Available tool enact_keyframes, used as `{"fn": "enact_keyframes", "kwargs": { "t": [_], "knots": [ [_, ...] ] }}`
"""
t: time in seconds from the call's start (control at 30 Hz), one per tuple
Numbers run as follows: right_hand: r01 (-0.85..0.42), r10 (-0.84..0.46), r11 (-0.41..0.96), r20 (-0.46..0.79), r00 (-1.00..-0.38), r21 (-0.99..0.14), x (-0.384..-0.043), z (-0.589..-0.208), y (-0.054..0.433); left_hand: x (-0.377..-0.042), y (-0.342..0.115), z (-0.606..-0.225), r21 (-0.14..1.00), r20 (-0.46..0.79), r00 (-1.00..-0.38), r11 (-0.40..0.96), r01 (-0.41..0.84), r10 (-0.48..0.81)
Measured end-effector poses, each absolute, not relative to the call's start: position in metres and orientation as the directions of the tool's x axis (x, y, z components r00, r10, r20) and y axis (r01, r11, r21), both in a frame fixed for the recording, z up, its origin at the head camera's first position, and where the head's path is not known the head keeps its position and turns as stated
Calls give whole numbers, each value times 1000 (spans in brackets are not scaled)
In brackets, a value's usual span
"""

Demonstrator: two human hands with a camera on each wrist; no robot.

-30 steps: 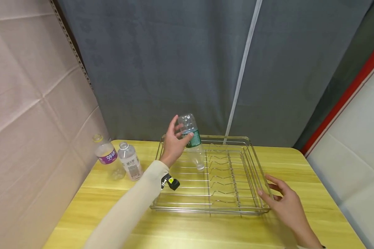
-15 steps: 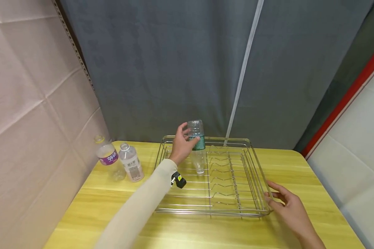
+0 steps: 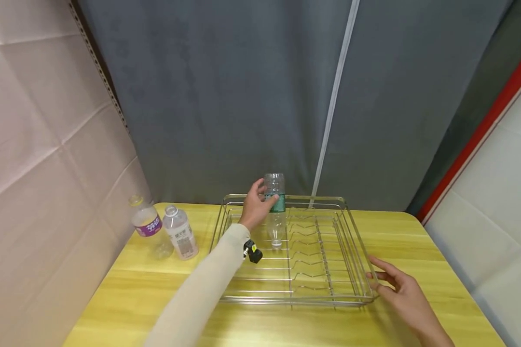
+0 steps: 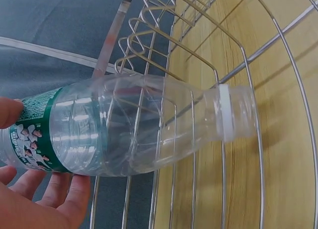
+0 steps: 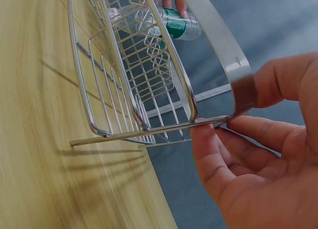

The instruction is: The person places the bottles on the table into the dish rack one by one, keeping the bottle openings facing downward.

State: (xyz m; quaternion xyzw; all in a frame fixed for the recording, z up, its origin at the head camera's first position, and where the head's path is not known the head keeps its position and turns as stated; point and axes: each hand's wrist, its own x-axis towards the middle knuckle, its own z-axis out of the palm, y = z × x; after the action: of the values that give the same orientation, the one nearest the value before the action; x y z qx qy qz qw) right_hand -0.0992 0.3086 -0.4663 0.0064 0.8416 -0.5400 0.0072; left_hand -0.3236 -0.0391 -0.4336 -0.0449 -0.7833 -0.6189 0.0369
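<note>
The left grip [image 3: 255,208] is clamped on a bottle [image 3: 277,217] — upside down, neck in the rack [image 3: 295,301]. The right grip [image 3: 401,290] pinches the rack's near right corner.

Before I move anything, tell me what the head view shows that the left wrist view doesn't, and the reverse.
Only the head view: the purple-labelled bottle and the white-labelled bottle standing at the left of the picture, and the right hand holding the rack's near right corner.

Only the left wrist view: clear white shapes printed on the green label; from the head, that print is too small to make out.

Both: the green-labelled bottle, the left hand gripping it, the wire rack, the wooden table and the grey curtain.
</note>
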Motion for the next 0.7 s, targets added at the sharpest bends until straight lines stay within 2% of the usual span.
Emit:
{"fn": "enact_keyframes", "kwargs": {
  "t": [0.33, 0.7],
  "knots": [
    [-5, 7, 433, 9, -1000, -902, -100, -471, 310, -326, -41, -441, 963, 106, -994, 246, 112, 38],
    [35, 9, 452, -34, -999, -891, -100, -467, 309, -326, -41, -440, 950, 114, -992, 287, 125, 55]
  ]
}}
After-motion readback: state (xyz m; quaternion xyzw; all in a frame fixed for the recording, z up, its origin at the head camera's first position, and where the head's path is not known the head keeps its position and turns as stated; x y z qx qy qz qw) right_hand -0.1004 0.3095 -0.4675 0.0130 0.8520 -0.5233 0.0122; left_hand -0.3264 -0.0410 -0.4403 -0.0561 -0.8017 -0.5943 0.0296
